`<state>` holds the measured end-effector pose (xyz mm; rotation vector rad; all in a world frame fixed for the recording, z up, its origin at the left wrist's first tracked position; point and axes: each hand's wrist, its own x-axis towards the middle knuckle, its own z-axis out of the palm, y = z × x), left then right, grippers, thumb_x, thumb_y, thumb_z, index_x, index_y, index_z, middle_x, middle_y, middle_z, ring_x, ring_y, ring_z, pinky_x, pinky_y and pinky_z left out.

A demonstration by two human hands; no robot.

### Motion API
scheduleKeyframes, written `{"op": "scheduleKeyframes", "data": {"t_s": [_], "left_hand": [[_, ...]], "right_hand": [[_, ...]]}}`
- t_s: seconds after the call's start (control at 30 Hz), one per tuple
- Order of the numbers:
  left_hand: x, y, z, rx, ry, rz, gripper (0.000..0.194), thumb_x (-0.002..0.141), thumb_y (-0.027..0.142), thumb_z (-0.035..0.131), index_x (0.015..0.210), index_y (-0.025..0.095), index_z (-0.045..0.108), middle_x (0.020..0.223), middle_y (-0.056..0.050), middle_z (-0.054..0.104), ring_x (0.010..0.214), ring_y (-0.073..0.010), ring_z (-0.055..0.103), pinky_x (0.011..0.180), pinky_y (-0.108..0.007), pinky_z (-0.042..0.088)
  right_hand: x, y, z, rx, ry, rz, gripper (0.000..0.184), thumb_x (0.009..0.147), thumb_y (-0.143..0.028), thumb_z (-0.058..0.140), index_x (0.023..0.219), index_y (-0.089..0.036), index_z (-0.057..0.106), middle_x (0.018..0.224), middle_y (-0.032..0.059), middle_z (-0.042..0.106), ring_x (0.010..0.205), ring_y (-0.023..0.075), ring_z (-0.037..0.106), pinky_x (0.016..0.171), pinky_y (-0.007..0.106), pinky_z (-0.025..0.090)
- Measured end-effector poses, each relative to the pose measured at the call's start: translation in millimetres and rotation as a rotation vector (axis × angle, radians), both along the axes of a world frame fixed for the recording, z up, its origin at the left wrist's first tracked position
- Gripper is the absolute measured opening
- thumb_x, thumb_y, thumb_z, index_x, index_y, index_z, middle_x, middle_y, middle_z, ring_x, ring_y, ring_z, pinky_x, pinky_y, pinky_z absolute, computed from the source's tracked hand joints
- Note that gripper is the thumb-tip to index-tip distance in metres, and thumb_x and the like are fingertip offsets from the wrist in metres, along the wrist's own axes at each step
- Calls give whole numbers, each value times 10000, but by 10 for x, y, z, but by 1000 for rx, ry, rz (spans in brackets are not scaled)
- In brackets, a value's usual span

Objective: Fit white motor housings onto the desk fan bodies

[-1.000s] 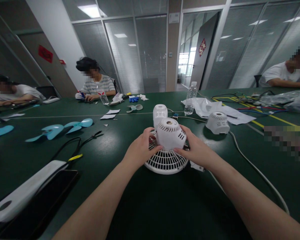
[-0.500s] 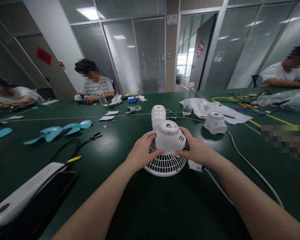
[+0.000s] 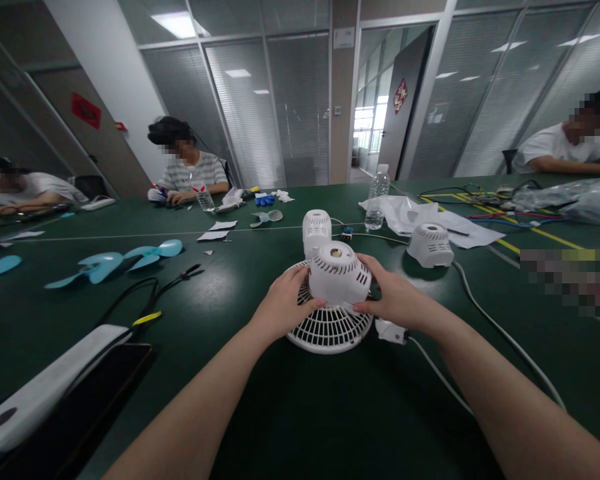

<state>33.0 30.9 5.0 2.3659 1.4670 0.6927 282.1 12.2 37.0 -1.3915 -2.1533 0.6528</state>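
A white slotted motor housing (image 3: 338, 271) sits on a round white fan grille (image 3: 329, 329) that lies flat on the green table (image 3: 330, 413). My left hand (image 3: 282, 307) grips the housing's left side with the fingers curled round it. My right hand (image 3: 393, 295) clasps its right side. Behind it stands a second white housing (image 3: 317, 230), and a third (image 3: 431, 244) rests to the right. A white cable (image 3: 500, 333) runs off from the fan toward the near right.
Blue fan blades (image 3: 114, 259) lie at the left. A white and black device (image 3: 55, 393) with black cords sits near left. A water bottle (image 3: 377, 198), papers and coloured wires lie at the back right. Three people sit round the table's far sides.
Both hands have stayed on the housing; it sits a little lower on the grille, and the view has shifted slightly.
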Motion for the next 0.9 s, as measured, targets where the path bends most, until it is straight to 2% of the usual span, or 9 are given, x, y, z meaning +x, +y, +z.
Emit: {"op": "scheduleKeyframes", "data": {"t_s": [0.13, 0.33, 0.53, 0.73, 0.9], "left_hand": [[-16, 9, -9, -9, -23, -6, 605, 820, 473, 616, 1350, 207, 495, 1479, -108, 417, 1350, -321, 411, 1116, -539, 350], [-47, 54, -32, -19, -71, -40, 575, 823, 417, 617, 1347, 205, 511, 1468, -99, 434, 1341, -287, 431, 1136, -502, 338], [-66, 78, -28, -37, -76, -48, 540, 818, 413, 624, 1317, 222, 552, 1472, -77, 443, 1336, -284, 442, 1126, -497, 360], [-64, 59, 23, -51, -70, -53, 503, 810, 400, 631, 1280, 229, 589, 1477, -63, 441, 1345, -284, 436, 1138, -478, 353], [-54, 27, 50, -60, -63, -43, 490, 820, 406, 621, 1277, 233, 584, 1475, -65, 442, 1335, -298, 444, 1127, -494, 368]], "right_hand": [[-15, -4, -2, 26, -23, 9, 889, 714, -304, 743, 1462, -321, 261, 1300, 83, 616, 1130, 333, 620, 959, 556, 501], [-49, -28, 9, 55, -132, -55, 897, 698, -383, 756, 1458, -302, 286, 1231, 103, 653, 1056, 365, 647, 893, 587, 515], [-50, -33, -1, 56, -147, -67, 914, 684, -425, 756, 1460, -310, 286, 1257, 101, 639, 1075, 372, 637, 896, 588, 512], [-40, -36, -19, 54, -105, -9, 963, 644, -383, 770, 1460, -283, 268, 1288, 108, 613, 1135, 371, 605, 947, 570, 486], [-53, -46, -7, 42, -139, -44, 911, 666, -397, 750, 1444, -301, 286, 1279, 100, 619, 1127, 381, 608, 922, 581, 492]]}}
